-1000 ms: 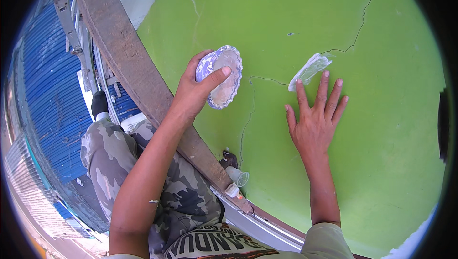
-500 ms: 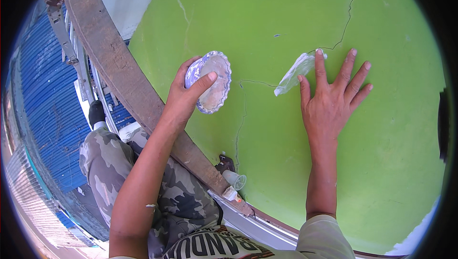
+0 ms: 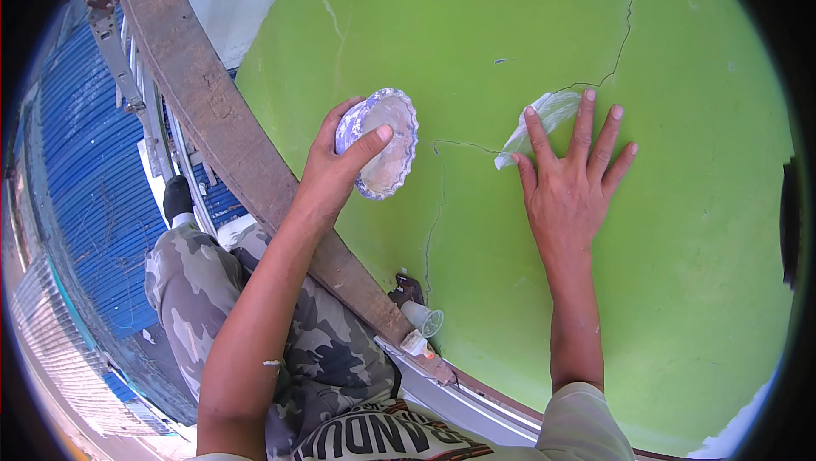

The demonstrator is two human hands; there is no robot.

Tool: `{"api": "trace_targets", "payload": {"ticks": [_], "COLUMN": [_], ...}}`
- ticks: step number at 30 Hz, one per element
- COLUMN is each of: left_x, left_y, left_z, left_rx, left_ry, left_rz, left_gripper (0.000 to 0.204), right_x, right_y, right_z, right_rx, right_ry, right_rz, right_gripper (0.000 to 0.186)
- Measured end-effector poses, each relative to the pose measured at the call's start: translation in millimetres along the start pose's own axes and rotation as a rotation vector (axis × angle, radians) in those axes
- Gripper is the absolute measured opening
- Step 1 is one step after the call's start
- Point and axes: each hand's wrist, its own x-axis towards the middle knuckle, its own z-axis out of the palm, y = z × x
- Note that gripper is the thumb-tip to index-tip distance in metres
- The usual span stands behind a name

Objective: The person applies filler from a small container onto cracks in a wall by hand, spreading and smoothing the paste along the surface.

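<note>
My left hand [image 3: 336,159] grips a blue-and-white bowl [image 3: 391,155] with a scalloped rim, thumb inside it and the bowl tipped so its pale inside shows. Whitish residue coats the inside. On the green wall [image 3: 680,248], my right hand [image 3: 568,181] lies with its fingers spread over a thin, whitish translucent sheet [image 3: 548,114], partly hidden under the fingers. The sheet covers part of a thin dark crack [image 3: 627,28], which shows on both sides of it.
A brown plank [image 3: 200,96] runs diagonally on the left. Near its lower end are a clear plastic cup [image 3: 422,318] and a white-bristled brush [image 3: 416,344]. Blue corrugated roofing [image 3: 93,189] lies below, beside metal rails. My leg in camouflage trousers [image 3: 191,282] is by the plank.
My right hand has shifted left, bringing its fingers onto the sheet, which now looks flatter against the wall. My left hand still holds the bowl in nearly the same place.
</note>
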Motion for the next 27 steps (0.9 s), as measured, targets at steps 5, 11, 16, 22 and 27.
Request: {"api": "trace_targets", "payload": {"ticks": [5,11,16,22,27], "left_x": [-0.7,-0.6,-1.0,-1.3,-4.2], "left_y": [4.6,1.7,0.9,4.1,5.5], "left_z": [3.4,0.3,2.6,3.9,6.4], "left_rx": [-0.001,-0.016,-0.004,0.024,-0.007], "left_ry": [-0.007,-0.019,-0.032,-0.022,-0.016], "left_rz": [0.007,0.004,0.019,0.015,0.027], "left_gripper": [0.087,0.086,0.087,0.082,0.079], "right_x": [-41.9,-7.8,-50.9,-26.6,-46.0], "right_y": [-1.3,2.3,-4.8,-4.8,-7.0], "right_z": [1.7,-9.7,3.3,-6.5,4.7], "right_rx": [0.1,0.006,0.086,0.073,0.03], "right_ry": [-0.168,-0.023,-0.185,-0.104,-0.247], "right_rz": [-0.141,-0.001,-0.119,0.013,-0.175], "right_gripper": [0.053,0.055,0.056,0.051,0.049]}}
